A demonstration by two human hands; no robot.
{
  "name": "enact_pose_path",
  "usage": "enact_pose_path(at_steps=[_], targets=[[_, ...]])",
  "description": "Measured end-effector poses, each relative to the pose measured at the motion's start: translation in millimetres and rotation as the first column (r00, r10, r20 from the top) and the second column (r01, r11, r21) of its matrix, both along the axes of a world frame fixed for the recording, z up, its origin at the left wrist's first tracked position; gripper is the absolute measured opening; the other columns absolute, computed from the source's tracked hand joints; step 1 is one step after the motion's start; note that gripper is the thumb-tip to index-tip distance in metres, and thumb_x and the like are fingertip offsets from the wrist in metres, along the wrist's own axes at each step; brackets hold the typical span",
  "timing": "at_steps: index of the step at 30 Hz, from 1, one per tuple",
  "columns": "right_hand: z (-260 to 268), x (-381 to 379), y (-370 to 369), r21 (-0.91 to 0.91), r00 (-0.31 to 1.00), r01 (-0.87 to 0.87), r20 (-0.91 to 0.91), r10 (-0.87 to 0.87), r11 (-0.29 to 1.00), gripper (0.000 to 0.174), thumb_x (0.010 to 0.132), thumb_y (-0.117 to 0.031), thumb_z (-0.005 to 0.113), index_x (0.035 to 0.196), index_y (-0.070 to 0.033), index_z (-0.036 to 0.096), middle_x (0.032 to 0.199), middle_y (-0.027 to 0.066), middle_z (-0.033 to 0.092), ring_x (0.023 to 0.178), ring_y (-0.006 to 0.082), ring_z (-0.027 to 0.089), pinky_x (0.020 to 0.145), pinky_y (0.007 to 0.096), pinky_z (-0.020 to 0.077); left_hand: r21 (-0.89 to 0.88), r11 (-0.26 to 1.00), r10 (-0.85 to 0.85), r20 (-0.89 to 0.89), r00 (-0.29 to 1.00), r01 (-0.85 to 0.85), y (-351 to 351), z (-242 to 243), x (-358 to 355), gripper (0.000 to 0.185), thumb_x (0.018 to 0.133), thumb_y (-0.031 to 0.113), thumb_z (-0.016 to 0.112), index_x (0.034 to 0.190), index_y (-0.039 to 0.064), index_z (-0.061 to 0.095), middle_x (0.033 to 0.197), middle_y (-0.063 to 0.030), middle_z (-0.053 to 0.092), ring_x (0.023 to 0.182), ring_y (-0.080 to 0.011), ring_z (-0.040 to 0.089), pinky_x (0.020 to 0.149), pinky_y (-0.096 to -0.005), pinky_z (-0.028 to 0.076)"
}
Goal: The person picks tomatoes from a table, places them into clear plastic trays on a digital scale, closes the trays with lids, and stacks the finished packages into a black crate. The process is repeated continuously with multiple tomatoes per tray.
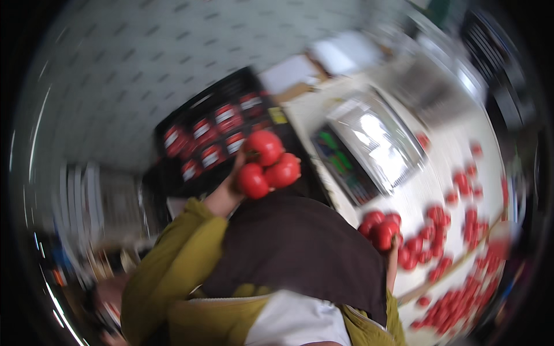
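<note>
My left hand point(234, 187) holds a cluster of three red tomatoes point(282, 171) in front of my dark apron. Just past it stands a black crate point(190, 104) with several packs of tomatoes point(225, 117) bearing white labels. On the right, my right hand point(393, 255) grips a red tomato point(384, 235), its fingers mostly hidden. More tomatoes point(370, 220) sit right against that one; whether they are also in the hand is unclear. Loose tomatoes point(414, 245) lie on the pale table point(450, 160) beyond it.
A shiny clear plastic-topped container point(376, 134) stands on the table beside a dark tray point(344, 164) with green items. A thick pile of tomatoes point(454, 302) lies behind a wooden strip point(433, 285). White boxes point(290, 73) are at the far edge. Much is motion-blurred.
</note>
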State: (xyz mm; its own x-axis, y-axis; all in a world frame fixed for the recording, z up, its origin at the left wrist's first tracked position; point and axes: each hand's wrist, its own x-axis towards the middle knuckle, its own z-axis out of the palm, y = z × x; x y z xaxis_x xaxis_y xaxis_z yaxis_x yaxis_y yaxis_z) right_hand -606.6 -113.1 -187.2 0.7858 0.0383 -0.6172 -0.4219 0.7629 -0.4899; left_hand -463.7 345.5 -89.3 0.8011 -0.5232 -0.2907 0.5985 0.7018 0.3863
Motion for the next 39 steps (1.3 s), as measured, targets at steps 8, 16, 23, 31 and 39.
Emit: enact_pose_path(at_steps=[8,16,23,31,39], targets=[[78.2,67.3,137.1,-0.085,0.93,-0.368,-0.01,0.368,0.926,0.08,0.084,-0.057,0.065,0.143,-0.009,0.038,0.137,0.0152,0.05,0.124,0.0322,0.052,0.107,0.0494,0.0407,-0.021,0.759,0.65,-0.025,0.76,-0.65,223.9,-58.6,-167.7,0.083,0.088,0.076,0.038,0.14,0.013,0.046,0.141,-0.0193,0.047,0.126,-0.0432,0.05,0.089,-0.0579,0.053],[130.3,66.5,328.2,-0.318,0.913,-0.402,-0.076,0.4,0.859,0.056,0.09,-0.061,0.053,0.115,-0.01,0.052,0.106,0.008,0.057,0.099,0.0272,0.055,0.092,0.0465,0.0435,0.096,0.287,0.958,-0.061,0.282,-0.953,402.1,-110.1,-322.3,0.086,0.083,0.079,0.047,0.137,0.012,0.051,0.139,-0.0158,0.054,0.124,-0.0394,0.054,0.098,-0.06,0.048],[136.4,62.2,405.7,-0.313,0.854,-0.498,-0.014,0.521,0.809,0.057,0.089,-0.061,0.055,0.116,-0.011,0.053,0.107,0.0082,0.057,0.102,0.0281,0.055,0.092,0.0487,0.0434,0.313,0.195,0.947,-0.306,0.095,-0.93,469.5,-229.6,-403.4,0.083,0.08,0.075,0.057,0.138,0.015,0.049,0.14,-0.0135,0.053,0.124,-0.0386,0.053,0.097,-0.0602,0.047],[149.5,67.3,446.8,-0.372,0.785,-0.566,0.03,0.619,0.736,0.059,0.087,-0.061,0.057,0.117,-0.011,0.053,0.109,0.0084,0.058,0.106,0.0291,0.055,0.093,0.0513,0.0434,0.317,0.207,0.81,-0.586,-0.02,-0.926,424.0,-328.8,-434.6,0.084,0.073,0.069,0.07,0.138,0.021,0.048,0.141,-0.0089,0.053,0.129,-0.0318,0.049,0.106,-0.0604,0.039],[167.4,107.1,472.7,-0.362,0.642,-0.689,0.097,0.76,0.628,0.06,0.085,-0.061,0.059,0.119,-0.012,0.053,0.111,0.0086,0.058,0.109,0.0301,0.055,0.093,0.0539,0.0433,0.285,-0.053,0.806,-0.554,-0.209,-0.957,395.7,-398.9,-476.0,0.073,0.087,0.064,0.06,0.137,0.012,0.047,0.143,-0.0134,0.047,0.13,-0.0375,0.045,0.101,-0.049,0.045]])
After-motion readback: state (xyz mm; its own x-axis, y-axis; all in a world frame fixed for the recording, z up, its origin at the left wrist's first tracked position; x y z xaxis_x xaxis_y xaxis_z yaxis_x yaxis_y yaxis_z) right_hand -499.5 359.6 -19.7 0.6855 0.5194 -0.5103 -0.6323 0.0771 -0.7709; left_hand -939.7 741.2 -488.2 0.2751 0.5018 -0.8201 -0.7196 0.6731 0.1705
